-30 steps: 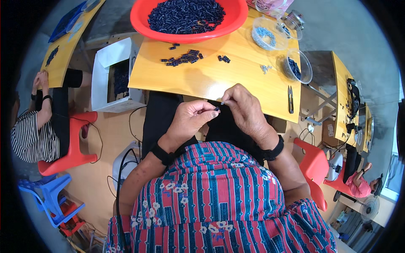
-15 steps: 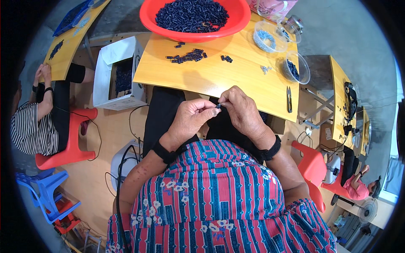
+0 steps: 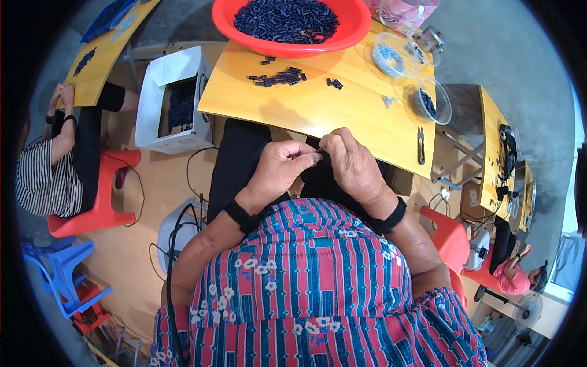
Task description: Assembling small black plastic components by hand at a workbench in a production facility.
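Note:
My left hand [image 3: 282, 166] and my right hand [image 3: 350, 164] meet fingertip to fingertip just below the near edge of the yellow wooden table [image 3: 342, 116]. Together they pinch one small dark part [image 3: 319, 150], mostly hidden by the fingers. Both wrists wear black bands. On the table beyond lie a loose row of small dark parts [image 3: 280, 76] and a few more [image 3: 334, 82]. A big red basin [image 3: 287, 37] heaped with the same dark parts stands at the far edge.
Two clear bowls [image 3: 386, 56] [image 3: 431, 103] and small snips [image 3: 420, 144] sit at the table's right. A white box of dark parts [image 3: 174, 104] stands on the floor to the left. A seated person in a striped top [image 3: 46, 177] works at another table on the left; red stools flank me.
My hands stay pinched together on the small part, with only slight finger movement. The view has shifted a little, so the table sits higher in the picture.

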`<state>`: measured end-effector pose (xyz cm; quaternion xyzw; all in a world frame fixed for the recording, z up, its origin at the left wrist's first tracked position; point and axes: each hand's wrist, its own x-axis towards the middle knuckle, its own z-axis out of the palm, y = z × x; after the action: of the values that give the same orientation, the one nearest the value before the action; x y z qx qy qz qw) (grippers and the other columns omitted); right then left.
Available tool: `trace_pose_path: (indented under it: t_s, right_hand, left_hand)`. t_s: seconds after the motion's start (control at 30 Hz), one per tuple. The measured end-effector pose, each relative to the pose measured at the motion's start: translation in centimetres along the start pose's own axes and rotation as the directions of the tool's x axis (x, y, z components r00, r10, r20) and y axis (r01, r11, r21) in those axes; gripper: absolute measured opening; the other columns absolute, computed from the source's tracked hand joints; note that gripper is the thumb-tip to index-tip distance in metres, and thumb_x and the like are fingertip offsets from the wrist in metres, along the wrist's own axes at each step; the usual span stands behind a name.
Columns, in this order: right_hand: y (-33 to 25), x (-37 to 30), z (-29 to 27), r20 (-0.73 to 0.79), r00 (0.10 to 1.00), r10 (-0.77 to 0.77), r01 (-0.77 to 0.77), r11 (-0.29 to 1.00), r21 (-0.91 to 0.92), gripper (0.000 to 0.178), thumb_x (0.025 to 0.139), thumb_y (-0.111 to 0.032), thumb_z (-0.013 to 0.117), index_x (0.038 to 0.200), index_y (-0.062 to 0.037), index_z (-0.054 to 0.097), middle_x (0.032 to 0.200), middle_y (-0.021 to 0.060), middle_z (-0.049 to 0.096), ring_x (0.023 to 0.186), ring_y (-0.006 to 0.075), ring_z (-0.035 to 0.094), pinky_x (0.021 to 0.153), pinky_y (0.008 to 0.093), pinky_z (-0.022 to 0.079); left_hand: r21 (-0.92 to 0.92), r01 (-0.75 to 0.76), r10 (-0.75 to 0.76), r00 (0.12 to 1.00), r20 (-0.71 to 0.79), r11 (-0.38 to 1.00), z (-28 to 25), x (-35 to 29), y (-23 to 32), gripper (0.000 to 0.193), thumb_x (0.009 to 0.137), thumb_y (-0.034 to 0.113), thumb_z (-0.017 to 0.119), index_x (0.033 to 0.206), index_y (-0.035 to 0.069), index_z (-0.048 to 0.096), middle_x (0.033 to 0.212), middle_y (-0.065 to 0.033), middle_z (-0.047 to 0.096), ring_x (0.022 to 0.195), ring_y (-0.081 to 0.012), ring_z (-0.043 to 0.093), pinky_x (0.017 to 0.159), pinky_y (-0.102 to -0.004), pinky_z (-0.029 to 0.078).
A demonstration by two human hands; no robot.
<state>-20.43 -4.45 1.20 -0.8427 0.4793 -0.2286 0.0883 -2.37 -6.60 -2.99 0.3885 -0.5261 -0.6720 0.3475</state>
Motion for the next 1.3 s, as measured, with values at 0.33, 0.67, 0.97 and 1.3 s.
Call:
trace_pose_path:
  t_s: [0.33, 0.67, 0.97, 1.3]
  right_hand:
    - [0.7, 0.1, 1.2, -0.036, 0.999, 0.002, 0.002, 0.994, 0.109, 0.014, 0.085, -0.003, 0.054, 0.099, -0.0008, 0.052, 0.088, 0.0140, 0.053, 0.072, 0.0262, 0.061, 0.061, 0.0348, 0.051]
    - [-0.2, 0.2, 2.0, 0.010, 0.885, 0.465, -0.317, 0.587, 0.745, 0.010, 0.089, 0.002, 0.060, 0.098, 0.0023, 0.066, 0.081, 0.0069, 0.063, 0.069, 0.0107, 0.062, 0.064, 0.0219, 0.050]
    - [0.0, 0.4, 2.4, 0.063, 0.865, 0.498, -0.347, 0.504, 0.791, 0.009, 0.088, 0.004, 0.059, 0.093, 0.0019, 0.067, 0.081, 0.0078, 0.063, 0.068, 0.0117, 0.063, 0.064, 0.0228, 0.050]
    - [0.8, 0.4, 2.8, -0.050, 0.937, 0.347, -0.218, 0.689, 0.691, 0.018, 0.077, 0.009, 0.061, 0.090, -0.0021, 0.067, 0.088, 0.0102, 0.066, 0.082, 0.0217, 0.063, 0.076, 0.0293, 0.050]
  left_hand:
    - [0.037, 0.081, -0.080, 0.996, -0.026, 0.996, -0.1, 0.0, 0.3, 0.013, 0.089, 0.010, 0.066, 0.090, -0.003, 0.069, 0.077, 0.0024, 0.063, 0.071, -0.0022, 0.052, 0.062, -0.0191, 0.043]
    - [-0.019, 0.017, -0.017, 1.000, -0.008, 1.000, -1.1, 0.3, -0.5, 0.014, 0.090, 0.012, 0.065, 0.096, 0.000, 0.070, 0.083, 0.0005, 0.067, 0.074, -0.0034, 0.054, 0.067, -0.0193, 0.043]
    - [-0.089, 0.064, -0.065, 0.998, -0.014, 0.994, -1.1, 0.5, -0.9, 0.014, 0.090, 0.011, 0.065, 0.096, -0.001, 0.070, 0.084, -0.0004, 0.067, 0.075, -0.0038, 0.054, 0.068, -0.0196, 0.044]
    - [-0.034, -0.013, 0.011, 0.998, -0.055, 0.999, -1.2, 0.5, -0.3, 0.011, 0.089, 0.006, 0.065, 0.095, -0.002, 0.067, 0.075, 0.0049, 0.059, 0.067, -0.0010, 0.047, 0.058, -0.0178, 0.038]
